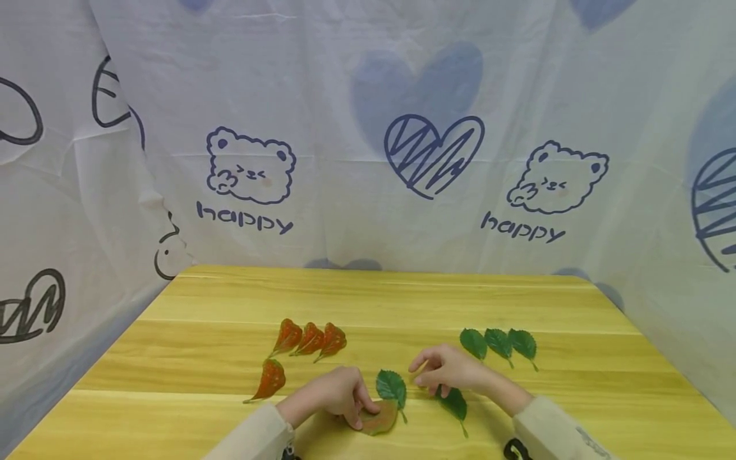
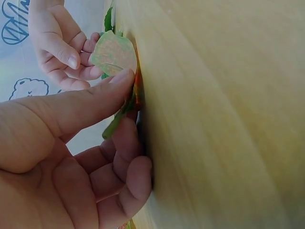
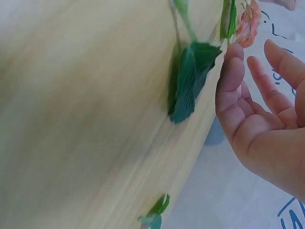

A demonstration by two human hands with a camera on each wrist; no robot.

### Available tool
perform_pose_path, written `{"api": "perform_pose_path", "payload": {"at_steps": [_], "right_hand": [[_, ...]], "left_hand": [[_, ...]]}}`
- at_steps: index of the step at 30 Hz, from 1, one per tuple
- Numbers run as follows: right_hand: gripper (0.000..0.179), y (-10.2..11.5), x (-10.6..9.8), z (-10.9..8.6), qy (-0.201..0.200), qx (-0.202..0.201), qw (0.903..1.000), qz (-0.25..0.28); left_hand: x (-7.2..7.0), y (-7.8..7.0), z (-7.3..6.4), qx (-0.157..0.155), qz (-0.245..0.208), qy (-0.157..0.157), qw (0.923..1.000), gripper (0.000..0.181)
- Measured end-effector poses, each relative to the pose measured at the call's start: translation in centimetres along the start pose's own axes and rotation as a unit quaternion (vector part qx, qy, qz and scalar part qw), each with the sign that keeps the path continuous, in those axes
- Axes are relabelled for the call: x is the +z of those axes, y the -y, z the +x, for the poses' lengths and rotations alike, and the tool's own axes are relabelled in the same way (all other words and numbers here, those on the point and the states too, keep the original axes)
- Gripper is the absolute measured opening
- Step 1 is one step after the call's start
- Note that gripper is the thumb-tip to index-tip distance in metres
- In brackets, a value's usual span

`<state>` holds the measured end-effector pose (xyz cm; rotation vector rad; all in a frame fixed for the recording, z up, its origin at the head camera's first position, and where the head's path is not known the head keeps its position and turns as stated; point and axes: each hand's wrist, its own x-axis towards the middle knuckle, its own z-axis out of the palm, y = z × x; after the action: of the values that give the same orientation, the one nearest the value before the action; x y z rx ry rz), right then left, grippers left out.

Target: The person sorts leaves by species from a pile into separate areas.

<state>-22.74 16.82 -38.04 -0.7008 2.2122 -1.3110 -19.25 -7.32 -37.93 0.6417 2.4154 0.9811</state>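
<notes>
My left hand (image 1: 340, 395) pinches a leaf (image 1: 379, 418) by its stem end, between thumb and fingers, low over the table. The leaf's pale, dull underside faces up, and some red shows along its lower face in the left wrist view. Just beyond it lies a green leaf (image 1: 391, 385) with toothed edges, its stem toward me. My right hand (image 1: 451, 369) hovers with fingers loosely bent and nothing between them. Below that hand is another green leaf (image 1: 453, 404), partly covered by it in the head view and seen whole in the right wrist view (image 3: 193, 81).
Three red leaves (image 1: 310, 338) lie in a row at the left of the wooden table (image 1: 402, 300), with a single red leaf (image 1: 270, 379) nearer me. Three green leaves (image 1: 499, 344) form a row at the right. A printed white cloth (image 1: 345, 191) hangs behind the table.
</notes>
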Motion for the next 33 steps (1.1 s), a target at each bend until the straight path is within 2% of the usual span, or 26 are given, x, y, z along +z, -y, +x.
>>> {"api": "perform_pose_path", "payload": {"at_steps": [12, 33], "right_hand": [[0.02, -0.2, 1.0, 0.6, 0.02, 0.036, 0.9978, 0.051], [0.018, 0.0, 1.7, 1.3, 0.021, 0.051, 0.9973, 0.048]], "left_hand": [[-0.1, 0.2, 0.1, 0.011, -0.012, 0.01, 0.9998, 0.027], [-0.2, 0.4, 0.3, 0.004, -0.013, 0.017, 0.9998, 0.028]]}}
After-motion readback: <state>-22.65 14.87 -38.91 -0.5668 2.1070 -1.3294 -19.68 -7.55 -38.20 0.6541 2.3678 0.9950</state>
